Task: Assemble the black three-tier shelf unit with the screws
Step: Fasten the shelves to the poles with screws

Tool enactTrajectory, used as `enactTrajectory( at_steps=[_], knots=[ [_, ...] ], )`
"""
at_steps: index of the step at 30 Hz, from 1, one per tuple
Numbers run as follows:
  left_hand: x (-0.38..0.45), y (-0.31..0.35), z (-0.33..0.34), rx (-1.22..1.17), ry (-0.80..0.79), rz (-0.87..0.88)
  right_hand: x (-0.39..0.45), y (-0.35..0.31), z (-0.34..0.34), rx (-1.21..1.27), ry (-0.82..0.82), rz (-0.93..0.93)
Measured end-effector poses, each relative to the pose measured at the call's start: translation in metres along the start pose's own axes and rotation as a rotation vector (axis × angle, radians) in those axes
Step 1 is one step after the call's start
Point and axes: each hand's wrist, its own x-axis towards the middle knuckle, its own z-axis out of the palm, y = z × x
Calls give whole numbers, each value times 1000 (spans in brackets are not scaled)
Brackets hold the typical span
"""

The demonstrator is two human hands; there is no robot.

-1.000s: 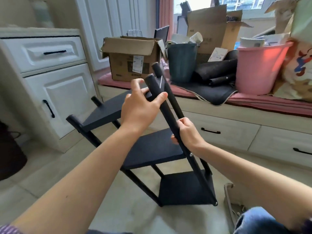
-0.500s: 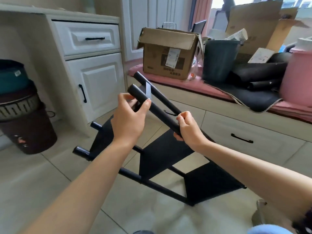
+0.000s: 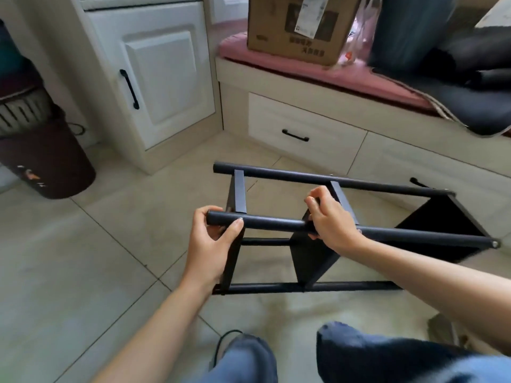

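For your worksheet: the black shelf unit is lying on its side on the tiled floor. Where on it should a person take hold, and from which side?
Take the shelf unit by its near upper pole, from above. The pole is round, slim and lies level, clear of the floor, so fingers can likely wrap it. The left hand grips its end and the right hand grips beside the middle shelf, spread for balance.

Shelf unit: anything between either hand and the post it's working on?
Nothing visible. Left hand already pinches the end of the near post of the shelf unit; right hand grips it mid-length.
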Motion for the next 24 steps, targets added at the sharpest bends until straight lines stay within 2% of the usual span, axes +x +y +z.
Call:
enactTrajectory(
  at_steps=[9, 19, 24],
  knots=[
    [-11, -49, -15, 47, -28, -194, -7, 19, 24, -170, -173, -10],
    [-20, -59, -14, 57, -63, -192, -13, 29, 29, -131, -160, -16],
    [-9, -58, -25, 197, -170, -146, -3, 28, 30, -61, -213, -30]
  ],
)
